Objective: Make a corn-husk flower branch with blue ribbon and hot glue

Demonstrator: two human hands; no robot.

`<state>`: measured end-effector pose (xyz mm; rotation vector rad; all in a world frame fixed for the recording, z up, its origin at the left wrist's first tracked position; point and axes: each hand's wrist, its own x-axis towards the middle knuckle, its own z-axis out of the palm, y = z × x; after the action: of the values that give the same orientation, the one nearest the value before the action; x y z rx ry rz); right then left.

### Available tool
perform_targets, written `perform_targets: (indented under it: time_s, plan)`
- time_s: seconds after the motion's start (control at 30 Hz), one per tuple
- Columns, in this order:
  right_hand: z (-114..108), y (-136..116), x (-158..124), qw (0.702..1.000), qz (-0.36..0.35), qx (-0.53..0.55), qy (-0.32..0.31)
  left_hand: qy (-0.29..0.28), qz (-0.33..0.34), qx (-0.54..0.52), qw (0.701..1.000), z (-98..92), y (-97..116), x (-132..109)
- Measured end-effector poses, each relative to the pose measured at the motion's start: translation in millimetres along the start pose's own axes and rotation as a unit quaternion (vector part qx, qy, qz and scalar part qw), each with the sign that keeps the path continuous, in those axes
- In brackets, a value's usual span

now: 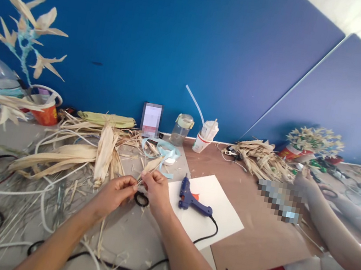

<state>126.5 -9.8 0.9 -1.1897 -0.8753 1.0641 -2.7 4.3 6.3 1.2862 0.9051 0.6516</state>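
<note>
Both of my hands meet above the front of the table. Between thumb and fingers, my right hand (pixel 156 190) pinches a small pale corn husk piece (pixel 153 165), whose pointed end sticks up. My left hand (pixel 117 193) is closed too, its fingertips at the thin lower end of the same piece; the exact grip is partly hidden. Just below the fingers lies a black ring-shaped thing (pixel 141 199). To the right, a blue glue gun (pixel 192 197) rests on a white sheet (pixel 222 217). Dried corn husks (pixel 68 157) are heaped left of my hands.
Behind stand a phone (pixel 151 119), a clear bottle (pixel 181 130) and paper cups (pixel 202 141). Light blue ribbon (pixel 167 151) lies nearby. Cables (pixel 45 204) cross the left side. A husk flower branch (pixel 25 42) rises at left. At right is another person's arm (pixel 330 217).
</note>
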Motion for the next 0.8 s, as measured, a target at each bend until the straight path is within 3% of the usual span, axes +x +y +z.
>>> perform_targets:
  time_s: [0.17,0.43,0.67,0.8]
  plan:
    - [-1,0,1,0.999,0.020,-0.005,-0.029,0.001,-0.020,-0.037,0.999,-1.4,-3,1]
    - [-8,-11,0,0.974,0.099,0.128,-0.160,-0.008,-0.041,-0.125,0.991,-5.5,1,-3]
    - [-8,-5,2,0.984,0.084,0.059,-0.144,-0.011,-0.053,-0.143,0.988,-6.5,2,-2]
    - [-8,1,5,0.992,0.060,0.021,-0.111,0.029,-0.047,-0.141,0.989,-5.9,-1,2]
